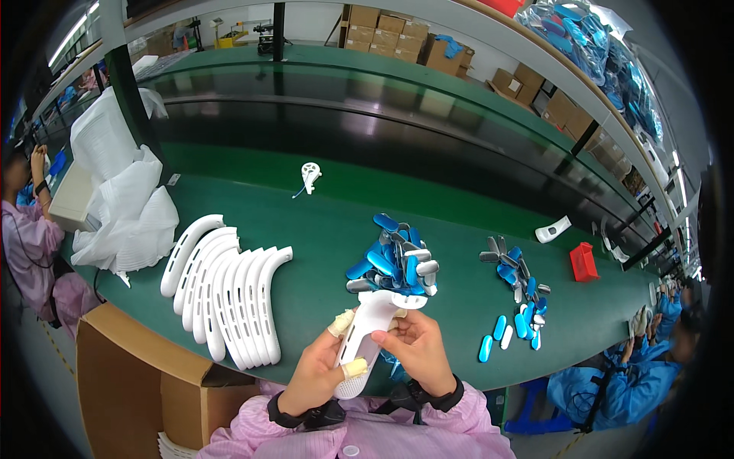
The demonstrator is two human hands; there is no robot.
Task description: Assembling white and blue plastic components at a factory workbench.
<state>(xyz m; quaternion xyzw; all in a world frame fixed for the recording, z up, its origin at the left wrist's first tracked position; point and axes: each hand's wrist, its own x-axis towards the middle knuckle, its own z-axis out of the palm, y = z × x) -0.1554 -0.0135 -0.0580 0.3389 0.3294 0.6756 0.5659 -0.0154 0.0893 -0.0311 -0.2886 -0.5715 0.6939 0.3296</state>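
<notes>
Between my hands, just above the near edge of the green table, is a white plastic shell with a long slotted body and a perforated rounded end. My left hand grips its lower left side, with yellowish covers on some fingertips. On the other side, my right hand holds the shell, its thumb pressed on the inner face; some fingers are hidden behind. Right beyond the shell lies a heap of blue and silver oval pieces. Left of my hands, several curved white shells with slots lie side by side.
More blue, white and silver oval pieces are scattered to the right, near a red bin. A small white part sits toward the back. White foam wrap and an open cardboard box are at left. Other people work at both sides.
</notes>
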